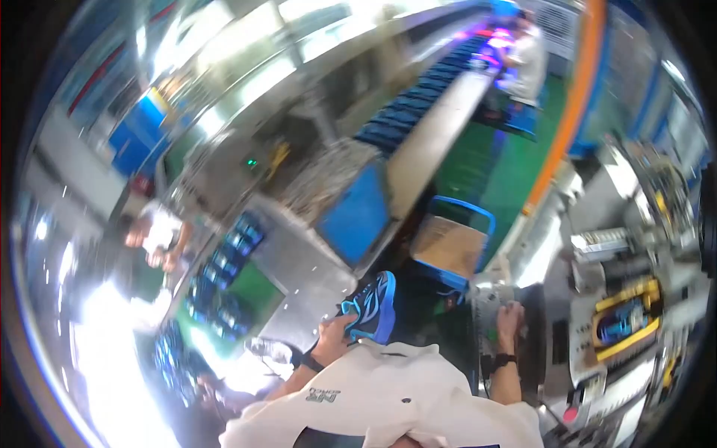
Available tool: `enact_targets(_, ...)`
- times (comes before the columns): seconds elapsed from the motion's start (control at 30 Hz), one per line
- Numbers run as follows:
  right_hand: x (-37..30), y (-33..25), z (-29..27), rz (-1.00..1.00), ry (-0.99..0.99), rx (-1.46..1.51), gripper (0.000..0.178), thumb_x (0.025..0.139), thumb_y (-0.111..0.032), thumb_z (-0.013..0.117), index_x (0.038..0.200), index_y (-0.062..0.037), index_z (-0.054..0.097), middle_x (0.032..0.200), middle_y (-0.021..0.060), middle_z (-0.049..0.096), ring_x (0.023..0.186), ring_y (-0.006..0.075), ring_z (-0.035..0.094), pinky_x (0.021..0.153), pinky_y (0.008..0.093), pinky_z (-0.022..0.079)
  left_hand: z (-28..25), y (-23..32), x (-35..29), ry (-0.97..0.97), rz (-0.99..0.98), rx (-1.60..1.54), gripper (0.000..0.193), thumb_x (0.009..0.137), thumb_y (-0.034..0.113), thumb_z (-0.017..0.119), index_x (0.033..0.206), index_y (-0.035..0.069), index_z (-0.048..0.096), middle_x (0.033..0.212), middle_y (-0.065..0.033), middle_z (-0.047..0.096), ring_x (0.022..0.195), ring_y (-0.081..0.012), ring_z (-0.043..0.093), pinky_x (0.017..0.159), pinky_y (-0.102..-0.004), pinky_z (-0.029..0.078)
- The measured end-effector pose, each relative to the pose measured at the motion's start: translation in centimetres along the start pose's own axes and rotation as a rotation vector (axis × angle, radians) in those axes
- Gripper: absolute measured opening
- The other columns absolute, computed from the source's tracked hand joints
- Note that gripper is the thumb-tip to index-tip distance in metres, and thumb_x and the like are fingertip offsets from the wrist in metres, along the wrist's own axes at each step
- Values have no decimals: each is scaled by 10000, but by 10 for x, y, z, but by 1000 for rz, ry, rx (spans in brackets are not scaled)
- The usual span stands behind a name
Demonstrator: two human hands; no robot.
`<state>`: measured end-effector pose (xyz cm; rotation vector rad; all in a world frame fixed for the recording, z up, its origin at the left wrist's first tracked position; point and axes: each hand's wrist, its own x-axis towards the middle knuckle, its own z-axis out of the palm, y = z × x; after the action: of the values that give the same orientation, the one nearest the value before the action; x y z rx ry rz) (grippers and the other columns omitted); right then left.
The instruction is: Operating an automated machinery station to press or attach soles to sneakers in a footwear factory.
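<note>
My left hand (pixel 336 336) is closed on a dark sneaker (pixel 371 310) with blue trim and a blue sole, held in front of my body. The fingers grip it by its near left side. At the right, my right hand (pixel 510 321) rests on the grey metal panel (pixel 485 306) of a machine, holding nothing that I can see. Its fingers are slightly bent and a little blurred. Further right, a blue and dark shoe (pixel 626 322) sits between yellow clamps (pixel 627 351) in the machine.
A blue-framed cart (pixel 455 246) stands ahead of me, beside a conveyor (pixel 437 142) lined with dark shoes. More shoes (pixel 224 254) line a rack at the left. One co-worker (pixel 157 231) is at the left, another (pixel 526 60) at the far end. A red button (pixel 570 414) is at lower right.
</note>
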<state>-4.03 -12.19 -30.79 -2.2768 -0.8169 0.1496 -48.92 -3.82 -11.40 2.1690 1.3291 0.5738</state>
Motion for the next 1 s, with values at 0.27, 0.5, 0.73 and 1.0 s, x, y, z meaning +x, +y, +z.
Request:
enact_targets(0.27,114,-260,22,-431,-69,304,251,871,-143,633,1092,-23,629,1010,139,659,869,242,622,758,355,488,-46,-127,9,644,-960,-1072,226,756,28,718,915,-109,636,860,-158,646,694,-260,674,553,-375,606)
enact_targets(0.5,158,-495,119,-863,-104,22,341,934,-205,543,1181,23,594,1159,215,633,1050,387,604,887,446,475,-96,-298,22,1040,-971,-1236,289,707,116,763,918,-49,654,902,-136,622,737,-232,619,558,-380,537)
enact_targets(0.73,151,-590,171,-560,-232,-580,508,983,-366,366,1181,37,603,1218,252,594,1098,424,565,908,515,449,-174,-405,52,1242,-1023,-1049,265,725,186,761,843,-30,664,711,-50,588,610,-151,541,520,-311,442)
enact_targets(1.0,241,-539,203,-640,-246,-633,582,1009,-404,302,1151,61,622,1148,293,607,1071,477,547,947,512,419,-159,-476,43,1227,-1111,-696,245,724,198,727,779,-27,648,629,-55,594,582,-183,579,578,-330,469)
